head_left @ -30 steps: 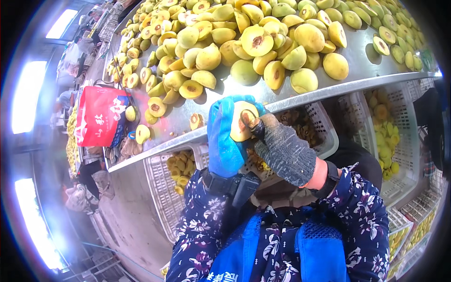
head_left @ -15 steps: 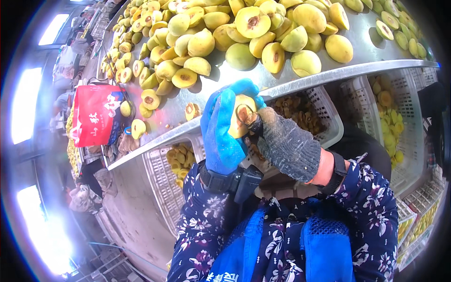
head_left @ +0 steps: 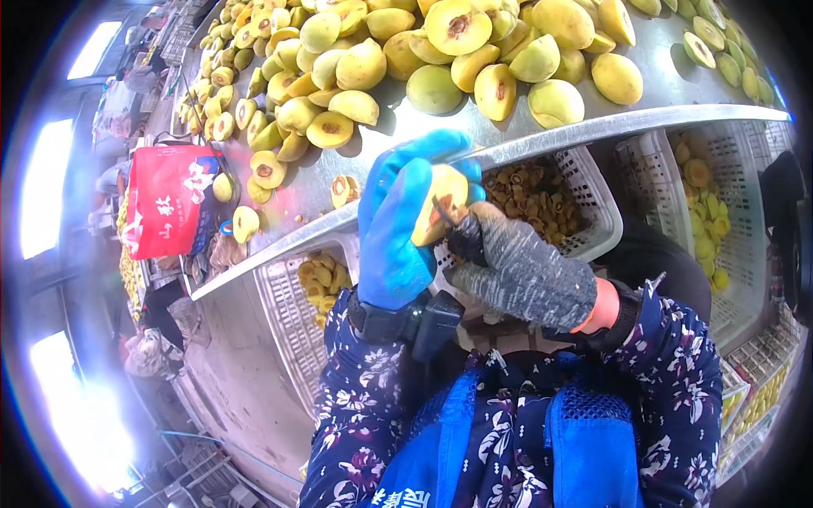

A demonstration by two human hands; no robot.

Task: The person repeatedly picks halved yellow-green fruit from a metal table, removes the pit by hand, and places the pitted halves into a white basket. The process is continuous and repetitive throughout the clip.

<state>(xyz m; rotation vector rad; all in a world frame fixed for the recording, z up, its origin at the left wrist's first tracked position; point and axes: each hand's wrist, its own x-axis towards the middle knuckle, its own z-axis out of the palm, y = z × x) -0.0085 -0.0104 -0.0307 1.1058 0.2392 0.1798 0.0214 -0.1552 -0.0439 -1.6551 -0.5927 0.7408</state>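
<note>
Head view: fruit (head_left: 442, 207), cut face with a brown hollow turned toward the right, is in the left hand (head_left: 394, 233), near the table edge (head_left: 559, 141). Left hand, blue-gloved, wraps it from behind and the side. Right hand (head_left: 533, 269), grey knit-gloved, grips a dark tool (head_left: 467, 241), thin tip at the cut face; can't tell how deep. Hands close together, fruit between.

Main risk: tip skids off the flesh and jabs the left hand, since those fingers stand right behind the fruit. Too hard a push could split the flesh or gouge through its wall. Loose or slick left hold could let the fruit spin or slip out, likely dropping toward the scrap crate (head_left: 598, 203) and getting mixed with its brown scraps (head_left: 525, 195).

Pile (head_left: 360, 66) comes close to the edge; a knock from the left hand could roll a piece off. Left crate (head_left: 292, 339) and right crate (head_left: 745, 220) hold yellow pieces, apart from the hands. Red bag (head_left: 169, 203) is well apart; little risk there.
</note>
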